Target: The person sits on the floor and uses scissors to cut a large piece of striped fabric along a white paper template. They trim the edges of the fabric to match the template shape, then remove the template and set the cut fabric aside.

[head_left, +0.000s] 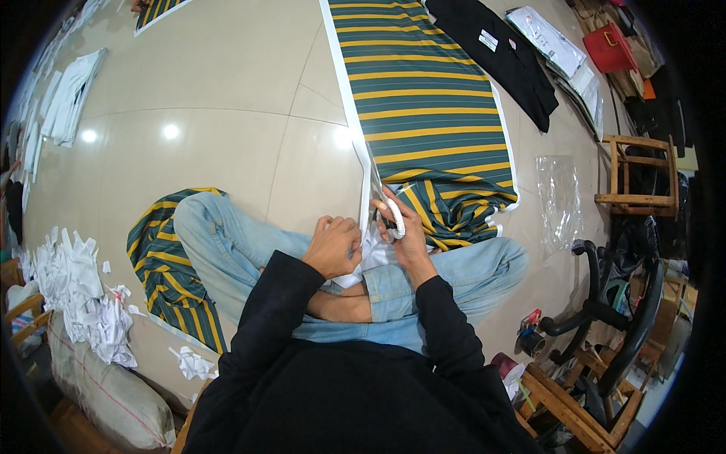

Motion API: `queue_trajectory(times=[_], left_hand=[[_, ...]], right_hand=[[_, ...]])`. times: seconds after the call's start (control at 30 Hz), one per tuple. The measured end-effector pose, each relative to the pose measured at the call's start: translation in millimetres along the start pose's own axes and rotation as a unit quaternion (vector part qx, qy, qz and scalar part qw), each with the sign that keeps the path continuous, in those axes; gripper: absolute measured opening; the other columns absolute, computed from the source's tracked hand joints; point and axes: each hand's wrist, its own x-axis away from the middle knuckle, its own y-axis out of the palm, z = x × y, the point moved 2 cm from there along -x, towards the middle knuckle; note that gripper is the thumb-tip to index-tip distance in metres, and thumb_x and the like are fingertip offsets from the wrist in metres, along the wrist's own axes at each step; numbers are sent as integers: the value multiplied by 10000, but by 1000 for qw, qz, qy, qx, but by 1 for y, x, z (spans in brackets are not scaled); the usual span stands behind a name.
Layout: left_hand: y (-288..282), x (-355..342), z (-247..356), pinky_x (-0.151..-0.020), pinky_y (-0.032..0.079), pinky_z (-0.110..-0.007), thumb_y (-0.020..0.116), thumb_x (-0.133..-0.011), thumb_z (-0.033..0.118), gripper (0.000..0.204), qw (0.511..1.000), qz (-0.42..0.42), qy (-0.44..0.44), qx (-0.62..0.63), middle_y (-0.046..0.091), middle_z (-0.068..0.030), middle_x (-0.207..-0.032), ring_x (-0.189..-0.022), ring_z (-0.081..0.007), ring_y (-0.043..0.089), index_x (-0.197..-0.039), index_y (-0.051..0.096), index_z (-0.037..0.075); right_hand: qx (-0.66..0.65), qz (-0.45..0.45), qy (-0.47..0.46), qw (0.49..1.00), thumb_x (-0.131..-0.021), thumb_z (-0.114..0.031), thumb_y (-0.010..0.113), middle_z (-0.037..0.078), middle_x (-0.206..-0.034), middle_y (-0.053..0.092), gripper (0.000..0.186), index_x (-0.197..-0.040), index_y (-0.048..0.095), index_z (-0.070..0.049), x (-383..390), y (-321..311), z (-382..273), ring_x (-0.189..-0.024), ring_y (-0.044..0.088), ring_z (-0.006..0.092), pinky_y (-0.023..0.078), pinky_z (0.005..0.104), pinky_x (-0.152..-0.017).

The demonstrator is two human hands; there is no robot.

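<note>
Here, the right grip (412, 244) held white-handled scissors (398, 218), blades alongside the white edge (364, 157) of the green-and-yellow striped cloth (431, 106), which lay on the floor (234, 144) ahead, bunched near the right knee (503, 265). The left grip (333, 246) was curled; whether it pinched anything, I could not tell.

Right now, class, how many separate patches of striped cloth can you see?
3: a large striped patch ahead, bunched near the right knee; a crumpled patch beside the left knee; a small patch at the upper left. More may be hidden, or join out of sight.
</note>
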Motion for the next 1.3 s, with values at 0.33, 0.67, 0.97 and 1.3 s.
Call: queue_trajectory(times=[0.33, 0.67, 0.97, 1.3], left_hand=[[-1, 0, 1, -958, 333, -455, 659, -764, 146, 116, 1000, -10, -5, 11, 552, -69, -911, -985, -268, 548, -791, 558, 95], [1, 0, 0, -965, 342, -465, 666, -751, 140, 114, 1000, -11, -4, -1, 552, -74, -912, -981, -271, 551, -778, 566, 93], [1, 0, 1, -959, 345, -470, 669, -756, 142, 113, 1000, -9, 3, -8, 544, -68, -924, -981, -267, 550, -785, 567, 103], [1, 1, 1, -958, 337, -468, 667, -763, 148, 118, 1000, -16, 3, -7, 538, -66, -927, -981, -263, 544, -782, 561, 100]], right_hand=[[10, 2, -2, 1000, -858, -137, 805, 11, -808, 631, 620, -1407, 554, 1, -1, 1, 2, -587, 556, 70, 400, 205, -479], [-5, -9, 12, 1000, -853, -112, 796, 71, -975, 710, 612, -1400, 554, 18, -2, 1, -2, -587, 555, 87, 397, 209, -476], [22, -29, -17, 999, -926, -130, 703, 125, -1096, 726, 553, -1430, 521, 8, -37, 11, -14, -602, 572, 86, 417, 197, -480], [4, -8, -28, 1000, -865, -143, 785, 21, -815, 659, 593, -1402, 569, -17, -40, 17, -11, -563, 550, 62, 394, 192, -466]])
